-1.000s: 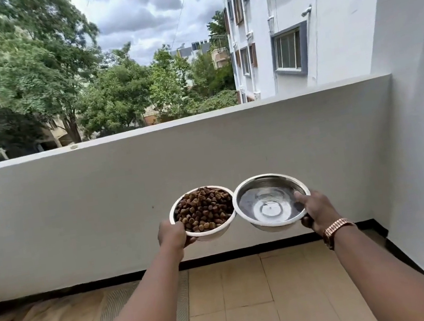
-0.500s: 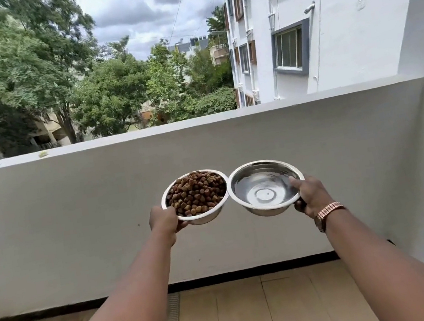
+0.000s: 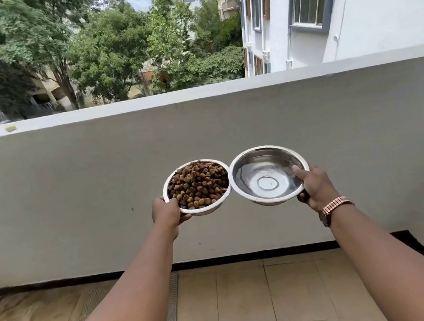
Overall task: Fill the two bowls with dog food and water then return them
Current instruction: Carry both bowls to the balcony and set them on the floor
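Left hand [image 3: 166, 213] has its grip clamped on the food bowl [image 3: 196, 187] at its 8 o'clock rim. Right hand [image 3: 315, 189] has its grip clamped on the water bowl [image 3: 269, 175] at 4 o'clock, thumb inside. Rims touch, both bowls held aloft before the balcony wall [image 3: 73, 194].

You face a waist-high, pale grey plastered balcony wall [image 3: 73, 197] with a flat white top ledge [image 3: 195, 94], a small yellow scrap [image 3: 10, 128] lying on it at left. Beige square floor tiles [image 3: 243, 301] meet a black skirting strip [image 3: 247, 256]. Beyond stand leafy green trees [image 3: 106, 52] and a white multi-storey building with grey-framed windows [image 3: 310, 0], under daylight.
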